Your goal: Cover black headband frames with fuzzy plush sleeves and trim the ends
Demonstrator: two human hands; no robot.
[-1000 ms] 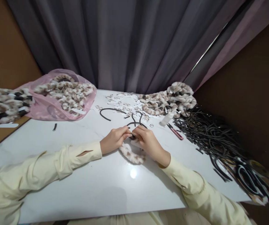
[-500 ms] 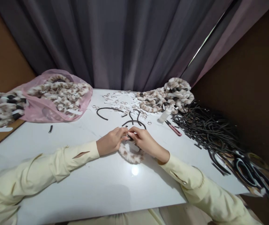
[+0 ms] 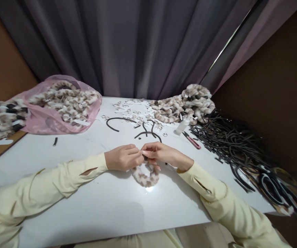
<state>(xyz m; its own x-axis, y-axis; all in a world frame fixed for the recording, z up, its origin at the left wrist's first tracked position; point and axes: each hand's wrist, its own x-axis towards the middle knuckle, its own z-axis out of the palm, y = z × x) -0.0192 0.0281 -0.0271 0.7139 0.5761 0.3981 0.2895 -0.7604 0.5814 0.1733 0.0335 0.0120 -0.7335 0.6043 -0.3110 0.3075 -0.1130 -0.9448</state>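
A fluffy white ring with brown spots [image 3: 145, 178] hangs between my hands, low over the white table. Its upper end, where a dark piece shows, is pinched in the fingers of my right hand [image 3: 164, 154]. My left hand [image 3: 125, 157] is closed at the same spot from the left, its fingertips against the join. The fingers hide most of the dark piece. Just beyond my hands lie cut black tubes [image 3: 152, 133], and farther left a curved black tube [image 3: 112, 120].
A pink bag [image 3: 60, 129] of furry rings stands back left. Small metal rings [image 3: 138, 113] and white tags lie at the back. On the right are a furry pile [image 3: 196, 100], a small bottle [image 3: 181, 126], pink-handled snips [image 3: 193, 141], many black tubes [image 3: 231, 137] and large scissors [image 3: 272, 189].
The furry ring has come slightly nearer to me. My left hand has turned so its back faces up, and my right hand has shifted a little right and down.
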